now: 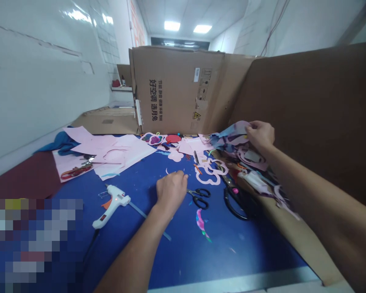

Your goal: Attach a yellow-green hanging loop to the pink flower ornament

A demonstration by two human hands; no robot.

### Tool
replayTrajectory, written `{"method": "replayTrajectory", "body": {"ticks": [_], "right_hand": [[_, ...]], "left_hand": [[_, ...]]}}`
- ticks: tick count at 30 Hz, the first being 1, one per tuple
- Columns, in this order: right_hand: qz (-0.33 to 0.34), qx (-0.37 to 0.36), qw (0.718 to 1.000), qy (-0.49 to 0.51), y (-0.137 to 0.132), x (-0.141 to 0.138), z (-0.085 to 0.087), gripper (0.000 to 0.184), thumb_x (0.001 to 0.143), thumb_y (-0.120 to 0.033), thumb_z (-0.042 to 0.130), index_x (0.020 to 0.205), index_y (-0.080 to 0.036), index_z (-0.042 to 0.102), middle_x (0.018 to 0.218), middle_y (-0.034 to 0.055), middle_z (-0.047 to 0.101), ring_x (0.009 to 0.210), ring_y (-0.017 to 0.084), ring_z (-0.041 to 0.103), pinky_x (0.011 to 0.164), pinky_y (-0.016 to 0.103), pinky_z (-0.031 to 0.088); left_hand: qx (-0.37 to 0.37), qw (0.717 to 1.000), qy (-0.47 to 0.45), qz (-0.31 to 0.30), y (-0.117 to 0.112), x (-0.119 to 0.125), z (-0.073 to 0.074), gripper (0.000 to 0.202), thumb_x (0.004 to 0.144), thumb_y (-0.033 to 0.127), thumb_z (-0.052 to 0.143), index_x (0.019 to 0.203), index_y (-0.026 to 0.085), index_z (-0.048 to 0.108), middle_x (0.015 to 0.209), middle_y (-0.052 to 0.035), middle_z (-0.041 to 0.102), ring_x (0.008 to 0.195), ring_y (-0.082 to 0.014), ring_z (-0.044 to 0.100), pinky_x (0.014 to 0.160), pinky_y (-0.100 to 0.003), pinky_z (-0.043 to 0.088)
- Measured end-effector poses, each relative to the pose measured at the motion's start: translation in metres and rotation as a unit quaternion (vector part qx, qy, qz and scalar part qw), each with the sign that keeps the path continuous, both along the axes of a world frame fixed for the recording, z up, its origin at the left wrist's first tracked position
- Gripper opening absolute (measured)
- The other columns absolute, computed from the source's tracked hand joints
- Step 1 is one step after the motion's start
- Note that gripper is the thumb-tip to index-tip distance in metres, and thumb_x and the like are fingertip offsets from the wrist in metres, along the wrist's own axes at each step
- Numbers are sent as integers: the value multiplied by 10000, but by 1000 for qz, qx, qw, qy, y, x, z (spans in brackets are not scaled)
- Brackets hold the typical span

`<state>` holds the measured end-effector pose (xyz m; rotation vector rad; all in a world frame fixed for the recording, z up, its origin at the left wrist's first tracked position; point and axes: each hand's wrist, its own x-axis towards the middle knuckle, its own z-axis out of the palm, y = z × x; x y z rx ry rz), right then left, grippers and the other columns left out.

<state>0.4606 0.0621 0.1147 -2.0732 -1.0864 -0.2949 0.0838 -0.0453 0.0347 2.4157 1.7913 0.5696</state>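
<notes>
My right hand is raised at the back right, its thumb and fingers pinching a thin bluish-purple paper scrap above a pile of cut scraps. Over the middle of the blue tabletop, my left hand is closed with fingers curled downward; whatever they hold is hidden. Just right of it lie small black-handled scissors, blades pointing toward the hand. Pink cloud-shaped paper outlines lie beyond them. A larger pair of black-handled scissors rests at the right edge of the blue surface.
A white glue gun with a glue stick lies on the left. Behind it are pink paper sheets and red-handled scissors. Cardboard walls the back and right. A pink and green scrap lies in front.
</notes>
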Motion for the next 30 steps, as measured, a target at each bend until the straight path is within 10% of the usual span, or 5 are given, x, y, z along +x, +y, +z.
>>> {"method": "replayTrajectory", "body": {"ticks": [7,15,30], "right_hand": [[69,104,990,64,-40,6,21,329,889,-271,693,1127,-94,835,964,159,828,771,219,720,647,288,523],[192,202,925,257,-68,-30,-25,225,733,-298,799,914,-171,759,696,1,688,533,144,596,490,244,490],[47,311,925,213,-60,-7,-76,214,725,-268,734,908,-161,767,781,14,705,721,193,679,685,309,581]], "left_hand": [[-7,999,-33,-1,-1,1,4,351,1095,413,469,984,268,769,959,-75,818,946,-268,770,734,-330,437],[-27,997,-75,6,1,0,4,332,1074,420,508,917,280,765,931,-55,823,928,-250,759,692,-329,368],[-27,997,-75,18,5,-4,3,340,1061,431,520,844,273,730,926,-54,823,926,-256,758,659,-340,306]]}}
